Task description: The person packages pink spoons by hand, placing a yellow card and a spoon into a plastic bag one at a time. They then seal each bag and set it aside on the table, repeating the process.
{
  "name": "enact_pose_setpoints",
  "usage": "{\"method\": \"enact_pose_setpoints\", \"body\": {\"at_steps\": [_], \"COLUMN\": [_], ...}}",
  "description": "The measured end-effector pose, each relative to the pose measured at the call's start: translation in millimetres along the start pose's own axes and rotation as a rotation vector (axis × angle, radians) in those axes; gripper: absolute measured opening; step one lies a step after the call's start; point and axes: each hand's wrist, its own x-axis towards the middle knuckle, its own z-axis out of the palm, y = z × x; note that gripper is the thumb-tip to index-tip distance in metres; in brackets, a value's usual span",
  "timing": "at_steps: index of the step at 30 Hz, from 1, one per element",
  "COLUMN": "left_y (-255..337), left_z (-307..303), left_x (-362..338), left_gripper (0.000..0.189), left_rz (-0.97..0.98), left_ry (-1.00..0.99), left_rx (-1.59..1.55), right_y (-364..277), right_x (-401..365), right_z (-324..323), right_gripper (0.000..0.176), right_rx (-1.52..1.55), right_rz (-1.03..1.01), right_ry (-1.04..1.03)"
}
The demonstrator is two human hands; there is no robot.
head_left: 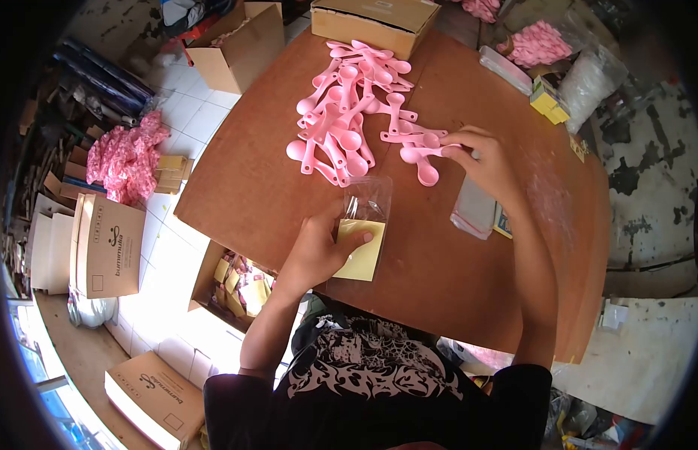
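My left hand [326, 247] holds a clear plastic bag [368, 196] with a yellow card [359, 262] inside, its thumb lying over the card near the table's front edge. Over on the right, my right hand [480, 157] pinches the handle of a pink measuring spoon [416, 154] at the edge of the spoon group. More pink spoons [345, 112] lie in a loose heap across the middle of the brown table [469, 90]. Below my right wrist sits a stack of clear plastic bags [474, 208].
A cardboard box [371, 26] stands at the table's far edge. Yellow packets fill an open carton [233, 289] below the left edge. Printed cartons [109, 244] stand on the floor at left, near a pink bundle [127, 157]. A yellow box [549, 100] lies at the far right.
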Motion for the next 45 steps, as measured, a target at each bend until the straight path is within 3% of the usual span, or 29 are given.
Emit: {"method": "enact_pose_setpoints", "body": {"at_steps": [2, 5, 11, 13, 16, 20, 23, 25, 28, 31, 36, 38, 42, 45], "left_y": [2.6, 15.3, 34.9, 30.5, 48.4, 42.3, 47.9, 38.5, 43.8, 45.1, 39.1, 34.4, 32.3, 31.2], "left_z": [2.7, 14.1, 27.6, 31.5, 32.7, 35.5, 38.9, 46.2, 40.9, 49.8, 52.3, 54.3, 59.4, 66.2], "left_x": [2.0, 3.1, 1.9, 0.3, -4.1, -3.8, -4.6, -2.6, -1.9, -5.9, -5.3, -3.8, -2.7, -1.7], "left_gripper": [0.035, 0.036, 0.043, 0.047, 0.048, 0.049, 0.042, 0.031, 0.032, 0.033, 0.038, 0.037, 0.035, 0.035], "left_rz": [-0.023, 0.011, 0.072, 0.181, 0.107, 0.163, 0.173, 0.228, 0.153, 0.135, 0.122, 0.148, 0.162, 0.189], "left_ry": [-0.037, -0.094, -0.364, -0.332, -0.303, -0.323, -0.336, -0.27, -0.36, -0.286, -0.306, -0.29, -0.221, -0.174], "left_rx": [0.036, 0.007, 0.227, 0.211, 0.256, 0.21, 0.239, 0.1, 0.165, 0.017, 0.046, 0.03, 0.054, -0.004], "right_y": [-9.5, -37.0, -43.3, -48.2, -55.5, -53.7, -58.4, -67.7, -75.9, -83.0, -77.9, -77.8, -83.1, -85.8], "right_x": [-22.6, -43.6, -54.4, -53.2, -55.0, -57.0, -57.8, -57.4, -58.1, -64.5, -64.6, -63.3, -69.8, -80.0], "right_z": [-14.0, -33.9, -39.5, -40.9, -36.9, -35.7, -32.1, -30.6, -36.7, -26.4, -23.8, -26.9, -11.4, 3.8], "right_gripper": [0.018, 0.018, 0.018, 0.018, 0.019, 0.016, 0.015, 0.014, 0.021, 0.021, 0.011, 0.009, 0.012, 0.013], "right_rx": [0.35, 0.469, 0.515, 0.576, 0.547, 0.514, 0.602, 0.611, 0.459, 0.518, 0.561, 0.688, 0.67, 0.397], "right_rz": [0.255, 0.217, 0.106, 0.204, 0.203, 0.09, 0.117, 0.127, 0.163, 0.209, 0.185, 0.356, 0.358, 0.151], "right_ry": [0.11, 0.195, 0.095, 0.025, -0.005, -0.011, -0.02, -0.02, -0.031, -0.04, 0.066, 0.079, 0.151, 0.119]}}
